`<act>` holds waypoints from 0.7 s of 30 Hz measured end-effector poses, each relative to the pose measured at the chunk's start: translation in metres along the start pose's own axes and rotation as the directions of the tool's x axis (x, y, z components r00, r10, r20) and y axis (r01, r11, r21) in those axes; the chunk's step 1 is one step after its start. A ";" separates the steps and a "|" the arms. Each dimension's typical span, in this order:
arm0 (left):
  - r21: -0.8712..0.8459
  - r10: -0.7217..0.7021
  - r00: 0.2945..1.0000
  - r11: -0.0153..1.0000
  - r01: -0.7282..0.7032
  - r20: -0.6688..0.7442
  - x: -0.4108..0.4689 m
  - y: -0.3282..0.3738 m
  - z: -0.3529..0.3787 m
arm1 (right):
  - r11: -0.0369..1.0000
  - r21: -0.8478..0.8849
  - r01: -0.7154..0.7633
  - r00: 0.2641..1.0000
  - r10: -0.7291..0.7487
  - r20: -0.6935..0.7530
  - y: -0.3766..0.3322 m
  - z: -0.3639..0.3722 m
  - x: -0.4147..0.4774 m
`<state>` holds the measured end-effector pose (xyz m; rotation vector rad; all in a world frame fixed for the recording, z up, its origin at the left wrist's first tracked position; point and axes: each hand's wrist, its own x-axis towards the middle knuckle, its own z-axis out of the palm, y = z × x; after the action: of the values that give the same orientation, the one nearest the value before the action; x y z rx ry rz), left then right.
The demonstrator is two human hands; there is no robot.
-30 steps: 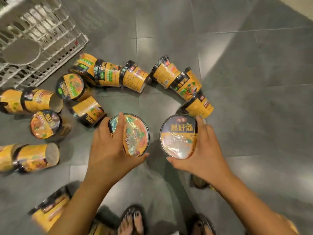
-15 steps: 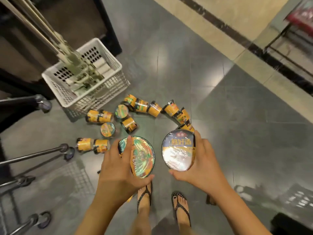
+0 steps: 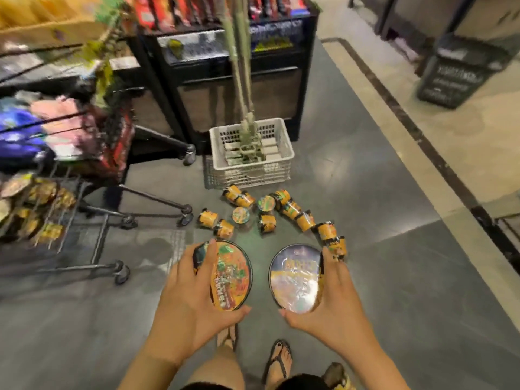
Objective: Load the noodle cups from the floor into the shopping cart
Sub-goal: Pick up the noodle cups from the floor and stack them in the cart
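My left hand [image 3: 191, 291] grasps an orange-lidded noodle cup [image 3: 233, 274] low in the middle of the frame, fingers curled round its side. My right hand [image 3: 334, 299] grasps a silver-lidded noodle cup [image 3: 295, 280] just beside it. More cups [image 3: 267, 222] lie scattered on the grey floor [image 3: 394, 277] above them, just below a white basket [image 3: 250, 170]. The shopping cart [image 3: 100, 237] stands at the left edge, with some cups in it.

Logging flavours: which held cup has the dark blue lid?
The right cup, held by the right hand: dark blue lid, while the left cup in the left hand has an orange-and-green one.
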<state>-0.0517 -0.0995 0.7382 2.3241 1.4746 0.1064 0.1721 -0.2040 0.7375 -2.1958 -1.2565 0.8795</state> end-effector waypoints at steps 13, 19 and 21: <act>-0.091 -0.467 0.884 0.882 0.462 -0.039 -0.109 -0.176 -0.075 | 0.935 -0.132 0.330 0.922 -0.289 0.258 -0.151 0.117 0.006; -0.083 -0.541 0.835 0.841 0.534 -0.102 -0.129 -0.300 -0.130 | 0.928 -0.077 0.366 0.909 -0.338 0.244 -0.241 0.218 0.023; -0.101 -0.570 0.808 0.822 0.561 -0.149 -0.137 -0.342 -0.145 | 0.929 -0.067 0.364 0.904 -0.335 0.265 -0.271 0.253 0.028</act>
<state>-0.4431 -0.0522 0.7689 1.7681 2.1627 0.1824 -0.1572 -0.0311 0.7328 -1.8916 -1.7966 0.9736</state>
